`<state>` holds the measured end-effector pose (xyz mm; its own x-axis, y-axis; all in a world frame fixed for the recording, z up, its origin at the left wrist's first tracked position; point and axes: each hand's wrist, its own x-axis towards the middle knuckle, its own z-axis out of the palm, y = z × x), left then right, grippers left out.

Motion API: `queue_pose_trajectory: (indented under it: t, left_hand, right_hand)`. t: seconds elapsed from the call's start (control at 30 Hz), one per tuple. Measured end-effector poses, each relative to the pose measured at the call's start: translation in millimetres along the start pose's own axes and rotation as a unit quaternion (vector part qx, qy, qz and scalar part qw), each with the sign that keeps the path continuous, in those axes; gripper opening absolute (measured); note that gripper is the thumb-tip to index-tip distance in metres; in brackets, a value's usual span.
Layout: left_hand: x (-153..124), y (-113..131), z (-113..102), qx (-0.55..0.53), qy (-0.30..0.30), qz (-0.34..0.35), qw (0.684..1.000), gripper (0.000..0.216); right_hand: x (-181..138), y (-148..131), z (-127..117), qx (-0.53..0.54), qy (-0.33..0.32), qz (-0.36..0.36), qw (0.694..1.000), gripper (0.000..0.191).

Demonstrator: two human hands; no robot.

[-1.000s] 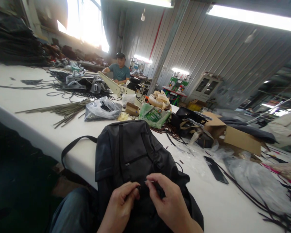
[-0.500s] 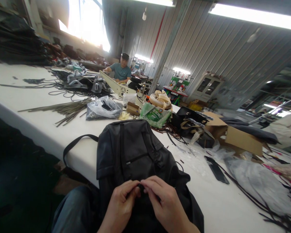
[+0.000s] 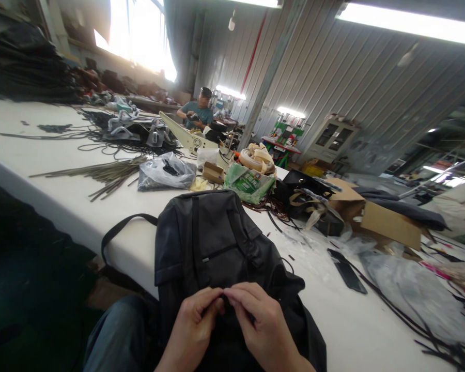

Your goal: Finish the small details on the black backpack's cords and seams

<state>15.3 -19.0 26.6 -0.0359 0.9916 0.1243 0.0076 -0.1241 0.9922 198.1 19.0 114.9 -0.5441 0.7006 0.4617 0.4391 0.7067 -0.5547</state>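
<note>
A black backpack lies over the near edge of a white table, its lower part hanging toward my lap. My left hand and my right hand meet over the bag's lower front. Both hands are closed in a pinch, fingertips touching, on a small dark piece at the bag; I cannot make out what it is. One black strap loops off the bag's left side over the table edge.
Behind the bag lie a bundle of thin rods, a clear plastic bag, a green packet, rolled webbing, dark handbags and a cardboard box. A person sits far off. Another person's sleeve shows at right.
A second ago my hands were slightly apart, each pinching something small. They have come together so the fingertips now touch over the bag. The distant person has leaned forward.
</note>
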Motion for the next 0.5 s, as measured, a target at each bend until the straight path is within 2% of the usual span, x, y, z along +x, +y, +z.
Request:
queue_pose_trajectory:
  t: [0.3, 0.5]
  left_hand:
    - [-1.9, 6.2, -1.1, 0.018, 0.012, 0.028, 0.999, 0.035]
    - [-1.9, 2.0, -1.0, 0.019, 0.005, 0.017, 1.000, 0.034]
  right_hand:
    - [0.2, 2.1, 3.6, -0.010, -0.021, 0.029, 0.999, 0.032]
    - [-2.0, 2.6, 0.9, -0.011, 0.012, 0.024, 1.000, 0.028]
